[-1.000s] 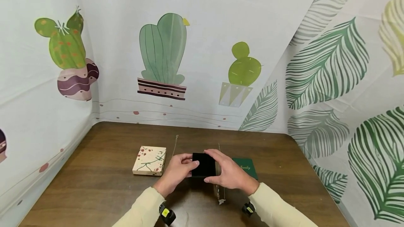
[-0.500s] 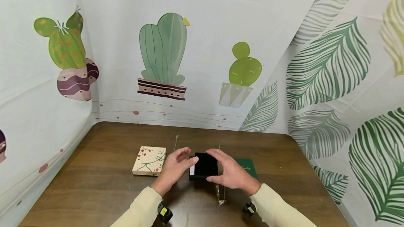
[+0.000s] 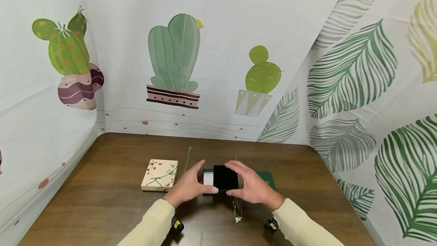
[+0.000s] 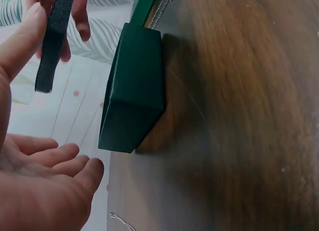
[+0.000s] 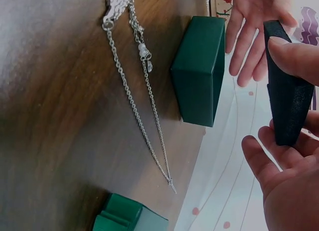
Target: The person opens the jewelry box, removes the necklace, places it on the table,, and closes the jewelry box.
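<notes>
My right hand (image 3: 252,185) pinches a thin black jewellery box pad (image 3: 226,177) between thumb and fingers, holding it above the green jewellery box base (image 5: 197,69). In the right wrist view the pad is seen edge-on. The base stands on the table, its white inside partly hidden by the pad in the head view. My left hand (image 3: 189,185) is spread at the box's left side, fingers extended, with the thumb tip close to the pad's near left corner. To the right of the base lies a silver necklace (image 5: 130,96) with a textured pendant (image 5: 118,8).
The green box lid (image 3: 267,178) lies partly behind my right hand. A cream floral box (image 3: 159,175) sits to the left, with another thin chain (image 3: 187,158) beside it. The wooden table (image 3: 102,200) meets printed cloth walls (image 3: 222,48) at the back and sides.
My left hand has let go of the pad and opened out leftward. My right hand has shifted the pad slightly right, and more of the base's white inside shows.
</notes>
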Tool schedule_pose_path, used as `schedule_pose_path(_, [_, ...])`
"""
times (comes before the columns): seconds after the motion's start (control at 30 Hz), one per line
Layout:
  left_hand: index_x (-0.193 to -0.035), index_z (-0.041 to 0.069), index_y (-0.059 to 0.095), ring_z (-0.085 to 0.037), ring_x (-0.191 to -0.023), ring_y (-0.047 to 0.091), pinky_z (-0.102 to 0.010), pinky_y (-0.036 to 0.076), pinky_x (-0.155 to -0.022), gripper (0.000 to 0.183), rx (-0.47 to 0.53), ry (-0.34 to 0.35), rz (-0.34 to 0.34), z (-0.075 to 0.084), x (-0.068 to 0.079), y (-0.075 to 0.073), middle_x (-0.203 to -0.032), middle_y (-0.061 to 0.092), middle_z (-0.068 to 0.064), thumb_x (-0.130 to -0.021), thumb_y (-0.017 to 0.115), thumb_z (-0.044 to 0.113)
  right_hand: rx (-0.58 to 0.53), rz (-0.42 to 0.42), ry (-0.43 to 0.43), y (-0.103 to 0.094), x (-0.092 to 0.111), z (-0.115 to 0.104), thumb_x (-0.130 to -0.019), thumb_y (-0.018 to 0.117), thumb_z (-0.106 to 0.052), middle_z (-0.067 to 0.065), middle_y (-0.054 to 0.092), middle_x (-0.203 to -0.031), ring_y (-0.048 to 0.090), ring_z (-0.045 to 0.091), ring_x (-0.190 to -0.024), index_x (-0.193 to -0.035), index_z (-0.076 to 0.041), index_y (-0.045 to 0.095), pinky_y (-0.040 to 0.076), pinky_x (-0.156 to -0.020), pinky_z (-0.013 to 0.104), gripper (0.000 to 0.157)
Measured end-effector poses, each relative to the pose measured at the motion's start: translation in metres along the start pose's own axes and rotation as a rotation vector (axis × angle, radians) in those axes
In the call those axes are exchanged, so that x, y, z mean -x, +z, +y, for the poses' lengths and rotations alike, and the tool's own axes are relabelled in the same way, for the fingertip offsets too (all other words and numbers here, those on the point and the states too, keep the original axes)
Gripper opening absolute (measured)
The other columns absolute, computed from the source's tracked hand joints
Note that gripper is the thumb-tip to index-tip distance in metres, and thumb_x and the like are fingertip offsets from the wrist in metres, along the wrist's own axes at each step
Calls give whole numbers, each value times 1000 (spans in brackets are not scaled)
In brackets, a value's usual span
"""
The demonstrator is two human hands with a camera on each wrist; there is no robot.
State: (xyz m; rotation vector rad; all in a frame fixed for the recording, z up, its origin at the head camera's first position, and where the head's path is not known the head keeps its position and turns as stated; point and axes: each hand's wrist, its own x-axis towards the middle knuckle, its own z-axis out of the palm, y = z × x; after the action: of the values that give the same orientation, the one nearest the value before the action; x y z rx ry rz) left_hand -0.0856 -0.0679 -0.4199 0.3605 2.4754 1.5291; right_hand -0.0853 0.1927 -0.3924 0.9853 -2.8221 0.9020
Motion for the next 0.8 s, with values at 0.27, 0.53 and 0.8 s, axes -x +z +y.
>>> schedule_pose_path(0.27, [-163, -1, 28, -43, -153, 36, -61, 37, -119, 116, -86, -4, -40, -5, -3, 1, -168, 33, -22, -74, 95, 33, 17, -7, 7, -1, -2, 4, -83, 89, -22, 3, 53, -153, 53, 28, -142, -149, -12, 55, 50, -109, 51, 75])
schedule_pose_path(0.53, [-160, -3, 32, -43, -151, 40, -60, 38, -119, 113, -140, 20, -60, -14, -11, 4, -164, 39, -25, -72, 96, 25, 5, -31, 43, -1, -4, 5, -83, 88, -22, 3, 52, -154, 52, 27, -144, -149, -13, 55, 50, -110, 51, 74])
schedule_pose_path(0.8, [-159, -2, 36, -43, -148, 43, -59, 39, -118, 108, -172, 31, -62, -17, -15, 6, -161, 44, -25, -73, 96, 25, 20, -26, 29, 2, -7, 10, -84, 88, -20, 5, 52, -154, 53, 30, -141, -149, -12, 55, 52, -107, 53, 74])
